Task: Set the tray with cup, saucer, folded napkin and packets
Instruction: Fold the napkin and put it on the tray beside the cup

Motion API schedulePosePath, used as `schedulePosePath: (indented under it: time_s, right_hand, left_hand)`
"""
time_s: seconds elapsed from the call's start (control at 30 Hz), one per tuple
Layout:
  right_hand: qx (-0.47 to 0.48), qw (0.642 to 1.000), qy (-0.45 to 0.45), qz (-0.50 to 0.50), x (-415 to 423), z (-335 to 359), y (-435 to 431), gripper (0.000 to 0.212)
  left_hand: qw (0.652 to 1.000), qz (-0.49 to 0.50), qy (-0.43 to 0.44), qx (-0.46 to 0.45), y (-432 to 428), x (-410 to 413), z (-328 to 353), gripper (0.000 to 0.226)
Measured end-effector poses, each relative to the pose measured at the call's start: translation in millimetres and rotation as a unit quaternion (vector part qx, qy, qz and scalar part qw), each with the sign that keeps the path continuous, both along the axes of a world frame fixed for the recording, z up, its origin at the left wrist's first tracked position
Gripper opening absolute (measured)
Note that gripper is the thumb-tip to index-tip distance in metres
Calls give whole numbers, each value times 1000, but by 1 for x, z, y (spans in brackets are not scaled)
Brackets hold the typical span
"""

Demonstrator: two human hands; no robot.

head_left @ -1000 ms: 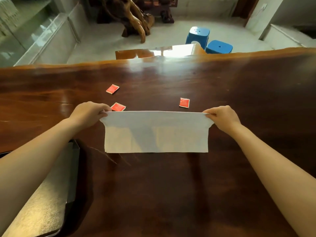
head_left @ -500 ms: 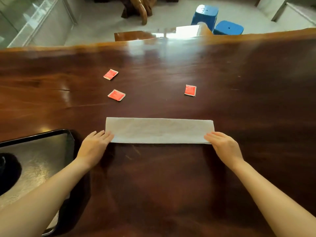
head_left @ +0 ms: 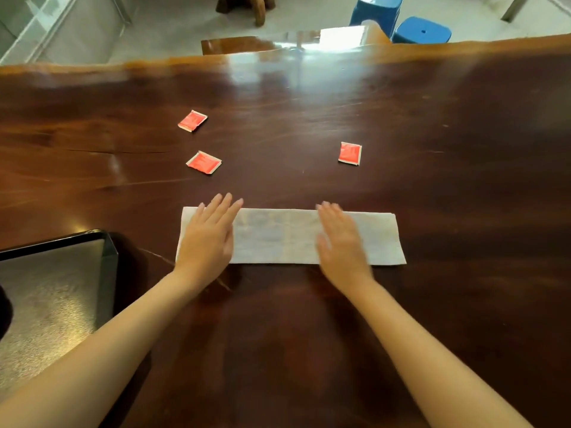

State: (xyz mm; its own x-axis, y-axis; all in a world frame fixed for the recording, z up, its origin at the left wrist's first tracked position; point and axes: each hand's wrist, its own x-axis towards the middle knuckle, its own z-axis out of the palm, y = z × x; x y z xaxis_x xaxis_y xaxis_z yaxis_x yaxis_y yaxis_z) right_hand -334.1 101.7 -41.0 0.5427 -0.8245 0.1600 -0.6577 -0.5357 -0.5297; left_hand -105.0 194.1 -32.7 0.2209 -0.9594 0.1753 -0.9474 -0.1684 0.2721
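A white napkin (head_left: 278, 236), folded into a long strip, lies flat on the dark wooden table (head_left: 432, 180). My left hand (head_left: 207, 236) rests palm down on its left part, fingers spread. My right hand (head_left: 340, 239) lies flat on its right part, slightly blurred. Three red packets sit beyond the napkin: one at far left (head_left: 192, 120), one closer (head_left: 204, 162), one to the right (head_left: 349, 153). The tray (head_left: 105, 251), dark-rimmed with a grey speckled floor, is at the lower left. A dark object (head_left: 3, 313) on it is cut off by the frame edge.
Past the table's far edge stand two blue stools (head_left: 421, 29), a glossy wooden seat (head_left: 241, 44) and a carved wooden base (head_left: 247, 4) on a pale floor.
A second ago both hands held the napkin up by its top corners. They laid it down as a folded strip, then moved from its ends onto its top, pressing flat.
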Motion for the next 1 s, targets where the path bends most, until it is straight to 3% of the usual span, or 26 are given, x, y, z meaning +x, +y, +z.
schedulePosePath:
  time_s: [0.1, 0.2, 0.53, 0.7, 0.8, 0.93, 1.0]
  right_hand:
    - [43, 993, 93, 62, 72, -17, 11, 52]
    - [10, 979, 193, 67, 75, -42, 10, 56]
    - [16, 963, 228, -142, -51, -39, -44, 58]
    - [55, 944, 159, -283, -58, -20, -48, 63]
    - [204, 908, 54, -362, -60, -8, -66, 62]
    - [369, 850, -42, -374, -67, 20, -84, 52]
    - [399, 851, -105, -323, -66, 47, -81, 37]
  left_hand:
    - [995, 59, 28, 80, -31, -16, -20, 47]
    - [985, 91, -8, 145, -23, -5, -49, 54]
    - [977, 147, -41, 146, -6, 35, -60, 72]
    - [976, 149, -46, 148, -7, 37, -63, 70]
    - [976, 147, -52, 150, -7, 37, -64, 69]
    - [971, 146, -60, 182, -9, 38, -62, 67]
    - [965, 150, -75, 202, -13, 35, -54, 64]
